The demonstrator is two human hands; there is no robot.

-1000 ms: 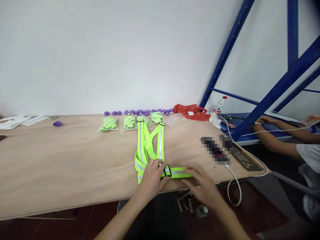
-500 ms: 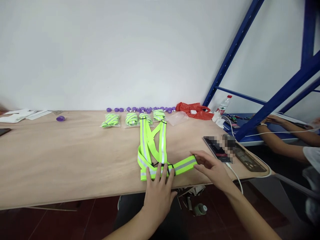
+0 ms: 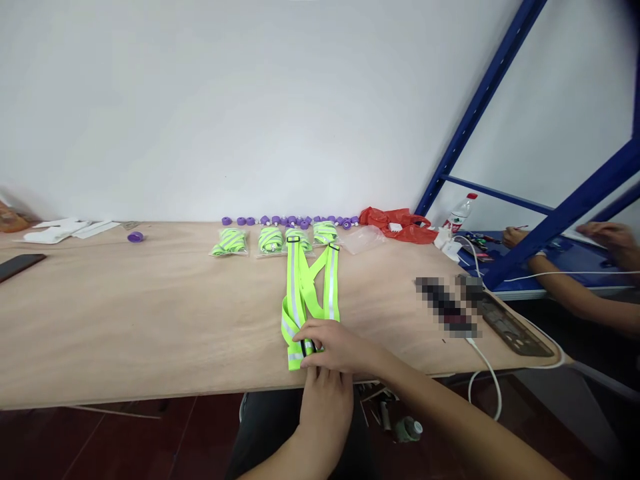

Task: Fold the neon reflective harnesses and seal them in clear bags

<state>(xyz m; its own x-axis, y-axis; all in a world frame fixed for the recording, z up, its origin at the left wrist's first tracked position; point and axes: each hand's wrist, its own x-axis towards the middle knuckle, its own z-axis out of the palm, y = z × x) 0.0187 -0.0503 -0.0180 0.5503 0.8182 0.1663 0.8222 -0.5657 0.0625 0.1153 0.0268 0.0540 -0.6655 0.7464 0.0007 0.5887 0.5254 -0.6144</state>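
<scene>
A neon-green reflective vest (image 3: 295, 287) made of straps with grey stripes lies on the table near its front edge. My right hand (image 3: 333, 343) reaches across its lower belt, with thumb and fingers closed around the belt's end near a black buckle (image 3: 305, 347). My left hand (image 3: 327, 400) lies just below, at the table edge. Its fingertips are hidden under my right hand, so I cannot tell how they sit on the belt. Behind the vest, several bagged green reflective straps (image 3: 230, 242) rest in a row.
Small purple caps (image 3: 290, 221) line the wall, one purple cap (image 3: 135, 237) apart at left. A red plastic bag (image 3: 400, 223) and clear bag (image 3: 364, 239) lie at back right. A phone (image 3: 445, 307) with white cable (image 3: 487, 367) lies right. Beyond the blue frame (image 3: 480, 100), another person's arms (image 3: 575, 287) show.
My right hand has moved left, folding the belt end from the right back over the vest. My left hand, spread flat on the belt before, is now partly under my right.
</scene>
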